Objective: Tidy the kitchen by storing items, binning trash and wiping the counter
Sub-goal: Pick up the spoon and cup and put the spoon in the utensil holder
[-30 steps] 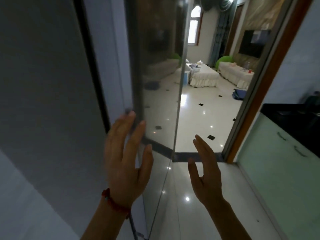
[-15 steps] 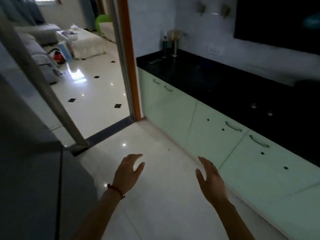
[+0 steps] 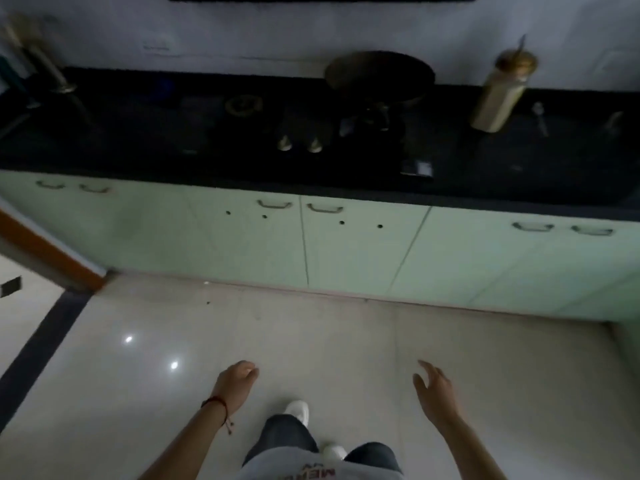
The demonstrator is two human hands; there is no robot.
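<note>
A black counter (image 3: 138, 143) runs across the top of the dim view. On it stand a dark wok (image 3: 379, 72) over a stove, a brass-coloured bottle (image 3: 498, 95) to the right, two small metal knobs (image 3: 299, 144) and a small packet (image 3: 417, 168) near the front edge. My left hand (image 3: 235, 382) and my right hand (image 3: 433, 389) hang low over the floor, well short of the counter. Both hold nothing, fingers relaxed.
Pale green cabinet doors (image 3: 346, 251) with metal handles sit under the counter. A glossy white tiled floor (image 3: 311, 341) lies between me and the cabinets. A wooden door frame (image 3: 52, 254) and dark threshold strip (image 3: 38, 355) are at the left. A tall metal holder (image 3: 45, 67) stands at the counter's far left.
My view has swung from the sliding glass door to face the counter. My left hand left the door; both hands dropped low and empty.
</note>
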